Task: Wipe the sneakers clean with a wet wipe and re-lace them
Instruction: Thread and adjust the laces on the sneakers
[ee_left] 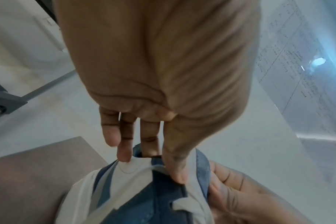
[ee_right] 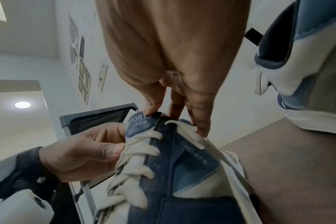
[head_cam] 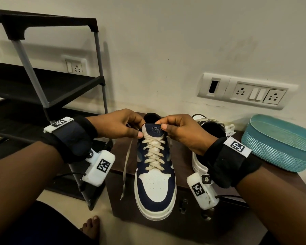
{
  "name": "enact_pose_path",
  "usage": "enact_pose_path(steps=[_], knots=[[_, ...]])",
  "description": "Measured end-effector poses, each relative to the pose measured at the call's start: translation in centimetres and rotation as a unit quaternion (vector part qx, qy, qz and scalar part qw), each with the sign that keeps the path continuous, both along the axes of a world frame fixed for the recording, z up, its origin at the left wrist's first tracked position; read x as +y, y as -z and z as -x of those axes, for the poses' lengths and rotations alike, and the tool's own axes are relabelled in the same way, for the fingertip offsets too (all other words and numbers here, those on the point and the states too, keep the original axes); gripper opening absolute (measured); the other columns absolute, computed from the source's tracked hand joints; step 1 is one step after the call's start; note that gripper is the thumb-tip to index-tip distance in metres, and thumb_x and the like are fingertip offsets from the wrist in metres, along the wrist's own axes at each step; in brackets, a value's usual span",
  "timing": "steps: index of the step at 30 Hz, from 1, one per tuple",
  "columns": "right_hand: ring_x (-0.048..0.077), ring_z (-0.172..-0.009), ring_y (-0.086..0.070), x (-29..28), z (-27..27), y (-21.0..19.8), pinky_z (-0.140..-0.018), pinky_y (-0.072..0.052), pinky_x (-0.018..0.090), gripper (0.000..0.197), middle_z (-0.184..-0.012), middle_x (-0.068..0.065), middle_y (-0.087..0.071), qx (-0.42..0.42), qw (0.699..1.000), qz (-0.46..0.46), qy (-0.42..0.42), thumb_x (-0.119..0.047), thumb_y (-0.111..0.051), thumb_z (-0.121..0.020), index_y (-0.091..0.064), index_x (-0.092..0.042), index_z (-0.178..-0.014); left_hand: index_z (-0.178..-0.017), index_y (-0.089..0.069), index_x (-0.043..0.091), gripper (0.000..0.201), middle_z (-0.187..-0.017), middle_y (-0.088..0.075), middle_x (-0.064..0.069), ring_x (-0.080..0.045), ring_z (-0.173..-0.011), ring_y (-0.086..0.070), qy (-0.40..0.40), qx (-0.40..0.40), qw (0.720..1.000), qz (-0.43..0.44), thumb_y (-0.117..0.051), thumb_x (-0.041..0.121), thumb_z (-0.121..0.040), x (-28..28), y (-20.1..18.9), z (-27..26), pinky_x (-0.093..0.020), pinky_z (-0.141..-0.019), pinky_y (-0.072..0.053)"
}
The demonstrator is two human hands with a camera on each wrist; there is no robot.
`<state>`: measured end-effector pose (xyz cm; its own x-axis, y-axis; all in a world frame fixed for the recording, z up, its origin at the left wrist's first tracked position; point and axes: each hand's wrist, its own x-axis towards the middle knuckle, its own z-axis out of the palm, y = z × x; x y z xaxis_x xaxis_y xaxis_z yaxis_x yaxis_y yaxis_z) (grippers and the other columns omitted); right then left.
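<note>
A navy and white sneaker (head_cam: 155, 174) stands toe toward me on a dark brown box (head_cam: 184, 167), its cream lace (head_cam: 153, 151) crossed up to the top eyelets. My left hand (head_cam: 139, 129) grips the collar at the upper left. Its thumb (ee_left: 175, 169) presses a lace strand by the eyelet, and its fingers (ee_left: 123, 151) reach inside the collar. One loose lace end (head_cam: 126, 167) hangs down the left side. My right hand (head_cam: 162, 124) pinches the top of the blue tongue (ee_right: 139, 123). The second sneaker (head_cam: 214, 128) stands behind my right wrist.
A teal mesh basket (head_cam: 281, 144) sits at the right end of the box. The black shoe rack (head_cam: 48, 89) stands close on the left. The wall with its socket panel (head_cam: 245, 91) is right behind the shoes. A bare foot (head_cam: 91, 227) rests on the floor below.
</note>
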<state>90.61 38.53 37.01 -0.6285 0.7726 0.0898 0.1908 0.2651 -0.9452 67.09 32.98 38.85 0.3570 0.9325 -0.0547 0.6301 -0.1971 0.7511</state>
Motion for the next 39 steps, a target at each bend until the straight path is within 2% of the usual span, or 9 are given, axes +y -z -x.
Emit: enact_pose_path(steps=[5, 9, 15, 18, 22, 26, 30, 34, 39], knots=[[0.018, -0.09, -0.062, -0.3, 0.5, 0.4, -0.078, -0.052, 0.023, 0.022, -0.103, 0.016, -0.067, 0.007, 0.999, 0.027, -0.017, 0.001, -0.044, -0.105, -0.064, 0.005, -0.114, -0.108, -0.069, 0.01, 0.015, -0.098, -0.074, 0.002, -0.012, -0.09, -0.067, 0.026, -0.002, 1.0, 0.003, -0.065, 0.005, -0.095, 0.3, 0.2, -0.5, -0.026, -0.084, -0.053], [0.024, -0.095, -0.06, -0.4, 0.3, 0.7, -0.084, -0.05, 0.031, 0.024, -0.108, 0.018, -0.064, 0.056, 0.993, 0.098, -0.035, -0.001, -0.039, -0.107, -0.063, -0.004, -0.107, -0.109, -0.072, 0.01, 0.017, -0.105, -0.076, -0.008, -0.029, -0.104, -0.07, 0.012, -0.032, 0.999, 0.022, -0.065, 0.004, -0.094, 0.5, 0.6, -0.7, -0.039, -0.097, -0.056], [0.014, -0.085, -0.066, -0.7, 0.2, -0.8, -0.071, -0.054, 0.018, 0.017, -0.098, 0.01, -0.071, -0.009, 0.998, 0.06, -0.014, -0.005, -0.054, -0.101, -0.068, -0.004, -0.11, -0.102, -0.068, 0.0, 0.013, -0.092, -0.071, -0.013, -0.03, -0.093, -0.068, -0.001, -0.039, 0.999, 0.017, -0.069, 0.009, -0.093, 0.6, 1.1, -0.6, -0.053, -0.097, -0.054], [0.014, -0.089, -0.069, -1.0, 0.5, -0.5, -0.08, -0.055, 0.021, 0.015, -0.103, 0.011, -0.073, -0.051, 0.997, -0.045, -0.036, -0.009, -0.061, -0.1, -0.069, -0.008, -0.112, -0.103, -0.07, 0.008, 0.012, -0.101, -0.072, -0.017, -0.041, -0.102, -0.066, 0.006, -0.056, 0.998, 0.022, -0.066, 0.002, -0.094, 0.5, 1.1, -0.5, -0.048, -0.098, -0.055], [0.016, -0.09, -0.064, -0.8, 0.4, -0.3, -0.076, -0.054, 0.021, 0.015, -0.099, 0.007, -0.068, -0.017, 0.997, 0.018, -0.071, -0.003, -0.056, -0.101, -0.066, -0.011, -0.109, -0.102, -0.071, 0.011, 0.014, -0.105, -0.073, -0.02, -0.043, -0.106, -0.066, 0.014, -0.066, 0.998, 0.021, -0.066, 0.001, -0.093, 0.6, 1.1, -0.5, -0.042, -0.098, -0.055], [0.015, -0.093, -0.066, -0.9, 0.4, -0.4, -0.085, -0.055, 0.027, 0.018, -0.101, 0.004, -0.07, -0.041, 0.997, -0.027, -0.061, -0.006, -0.056, -0.102, -0.068, -0.017, -0.109, -0.109, -0.071, 0.003, 0.015, -0.108, -0.075, -0.015, -0.034, -0.108, -0.069, 0.019, -0.053, 0.998, 0.036, -0.065, 0.005, -0.095, 0.7, 1.2, -0.1, -0.048, -0.102, -0.053], [0.009, -0.104, -0.064, -0.5, -0.2, -1.7, -0.082, -0.05, 0.011, 0.026, -0.117, 0.007, -0.068, -0.042, 0.996, -0.065, 0.045, -0.011, -0.052, -0.105, -0.066, -0.017, -0.125, -0.114, -0.072, 0.006, 0.022, -0.108, -0.077, -0.004, -0.011, -0.097, -0.072, 0.038, -0.014, 0.998, 0.04, -0.061, 0.0, -0.096, 0.2, 0.2, -0.3, -0.024, -0.086, -0.055], [0.017, -0.096, -0.064, 1.1, -2.3, -2.6, -0.083, -0.052, 0.027, 0.023, -0.108, 0.01, -0.073, -0.019, 0.987, -0.048, 0.153, -0.003, -0.053, -0.101, -0.072, -0.01, -0.112, -0.094, -0.076, 0.011, 0.029, -0.09, -0.077, 0.001, -0.007, -0.083, -0.07, -0.035, -0.004, 0.999, 0.009, -0.068, 0.039, -0.09, -0.2, -0.6, -2.1, -0.022, -0.077, -0.049], [0.019, -0.086, -0.072, 0.1, -2.3, -1.3, -0.076, -0.058, 0.026, 0.014, -0.094, 0.012, -0.077, -0.129, 0.987, -0.035, 0.087, -0.004, -0.061, -0.097, -0.075, -0.005, -0.099, -0.077, -0.072, 0.024, 0.039, -0.064, -0.067, 0.015, 0.001, -0.059, -0.058, -0.077, 0.08, 0.993, -0.036, -0.063, 0.06, -0.086, 0.8, -0.7, -4.3, -0.016, -0.059, -0.041]])
